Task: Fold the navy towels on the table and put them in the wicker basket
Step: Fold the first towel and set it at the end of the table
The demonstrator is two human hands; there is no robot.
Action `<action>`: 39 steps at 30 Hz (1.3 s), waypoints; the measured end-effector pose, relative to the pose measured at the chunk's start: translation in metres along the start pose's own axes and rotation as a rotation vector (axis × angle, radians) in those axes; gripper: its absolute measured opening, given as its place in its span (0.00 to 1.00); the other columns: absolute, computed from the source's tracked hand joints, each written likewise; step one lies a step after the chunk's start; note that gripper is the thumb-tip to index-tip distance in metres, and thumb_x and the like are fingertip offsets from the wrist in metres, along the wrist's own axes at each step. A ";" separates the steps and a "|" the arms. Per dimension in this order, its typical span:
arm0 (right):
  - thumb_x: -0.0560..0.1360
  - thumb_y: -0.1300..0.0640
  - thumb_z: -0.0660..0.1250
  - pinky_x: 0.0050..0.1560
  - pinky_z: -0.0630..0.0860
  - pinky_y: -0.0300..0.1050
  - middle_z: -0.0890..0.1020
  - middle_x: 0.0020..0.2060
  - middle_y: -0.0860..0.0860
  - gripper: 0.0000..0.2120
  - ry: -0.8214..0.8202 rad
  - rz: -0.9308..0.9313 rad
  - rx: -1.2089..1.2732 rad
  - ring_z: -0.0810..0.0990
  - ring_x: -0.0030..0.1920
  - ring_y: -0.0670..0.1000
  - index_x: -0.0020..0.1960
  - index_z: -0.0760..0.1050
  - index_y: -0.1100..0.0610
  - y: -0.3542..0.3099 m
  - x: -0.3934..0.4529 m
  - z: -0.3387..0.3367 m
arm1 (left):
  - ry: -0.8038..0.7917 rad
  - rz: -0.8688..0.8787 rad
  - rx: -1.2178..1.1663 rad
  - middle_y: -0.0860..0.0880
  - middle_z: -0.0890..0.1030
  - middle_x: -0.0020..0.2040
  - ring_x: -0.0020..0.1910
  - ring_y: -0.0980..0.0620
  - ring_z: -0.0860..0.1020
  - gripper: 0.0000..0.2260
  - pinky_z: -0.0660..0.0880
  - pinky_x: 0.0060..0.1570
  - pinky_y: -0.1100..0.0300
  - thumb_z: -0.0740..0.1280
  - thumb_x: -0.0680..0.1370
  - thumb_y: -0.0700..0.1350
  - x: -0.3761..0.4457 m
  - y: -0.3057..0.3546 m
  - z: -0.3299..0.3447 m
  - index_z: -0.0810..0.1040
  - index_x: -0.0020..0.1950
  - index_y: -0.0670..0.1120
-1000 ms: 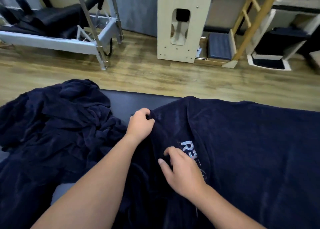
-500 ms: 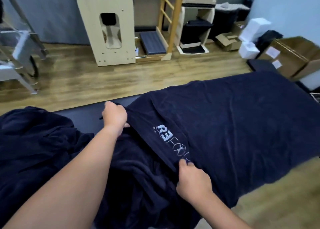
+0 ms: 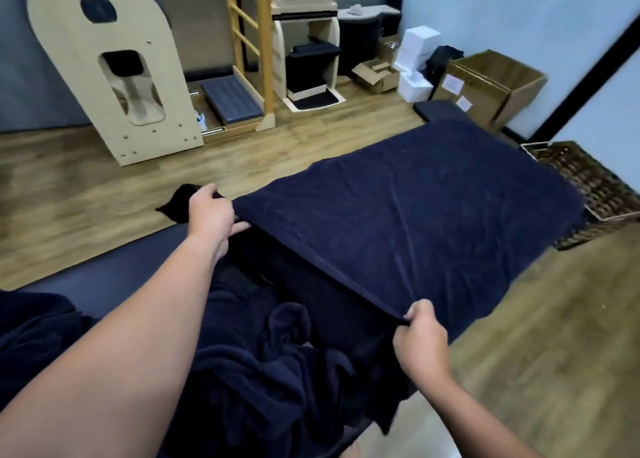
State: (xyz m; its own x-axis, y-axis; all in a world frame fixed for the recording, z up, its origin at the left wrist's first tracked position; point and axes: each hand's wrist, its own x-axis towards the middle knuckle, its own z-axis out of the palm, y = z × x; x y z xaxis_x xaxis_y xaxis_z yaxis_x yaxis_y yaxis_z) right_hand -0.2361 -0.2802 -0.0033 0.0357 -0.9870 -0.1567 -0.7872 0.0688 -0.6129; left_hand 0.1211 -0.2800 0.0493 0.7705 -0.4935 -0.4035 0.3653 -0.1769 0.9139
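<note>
My left hand (image 3: pixel 211 212) pinches the far corner of a navy towel (image 3: pixel 415 222) at ten o'clock and my right hand (image 3: pixel 420 341) pinches the near corner at five o'clock, its edge stretched taut between them over the bench (image 3: pixel 114 270). The rest lies spread toward the basket (image 3: pixel 595 187) at two o'clock, with a heap (image 3: pixel 277 371) of unfolded towels bunched below my arms. I judge the risk to be an uneven fold, or the overhanging near side dragging the towel to the floor (image 3: pixel 536 336) if either pinch slips.
</note>
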 end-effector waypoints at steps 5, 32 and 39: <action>0.67 0.70 0.62 0.31 0.67 0.49 0.69 0.40 0.46 0.15 0.087 -0.504 -0.147 0.70 0.34 0.53 0.40 0.62 0.51 0.030 0.032 -0.032 | -0.103 0.050 0.061 0.46 0.65 0.73 0.63 0.44 0.76 0.39 0.83 0.44 0.49 0.58 0.78 0.28 -0.003 0.008 0.048 0.51 0.83 0.53; 0.72 0.67 0.58 0.46 0.78 0.50 0.67 0.49 0.47 0.37 -0.121 -0.280 -0.566 0.73 0.50 0.55 0.74 0.63 0.37 0.180 0.331 -0.209 | -0.218 0.280 0.508 0.44 0.55 0.82 0.74 0.37 0.68 0.52 0.76 0.64 0.43 0.66 0.64 0.34 0.013 0.005 0.426 0.47 0.78 0.66; 0.74 0.63 0.63 0.44 0.75 0.47 0.70 0.53 0.47 0.37 -0.144 -0.289 -0.673 0.77 0.53 0.54 0.78 0.56 0.41 0.196 0.418 -0.234 | -0.240 0.352 0.549 0.50 0.37 0.82 0.82 0.44 0.48 0.49 0.75 0.65 0.55 0.62 0.72 0.26 0.030 -0.008 0.530 0.39 0.82 0.53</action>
State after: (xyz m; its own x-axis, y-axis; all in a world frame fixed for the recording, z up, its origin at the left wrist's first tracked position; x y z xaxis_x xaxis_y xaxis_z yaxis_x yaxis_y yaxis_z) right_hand -0.5191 -0.7136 -0.0078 0.3427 -0.9201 -0.1895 -0.9392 -0.3404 -0.0459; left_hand -0.1354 -0.7445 0.0527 0.6348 -0.7639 -0.1162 -0.2505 -0.3457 0.9043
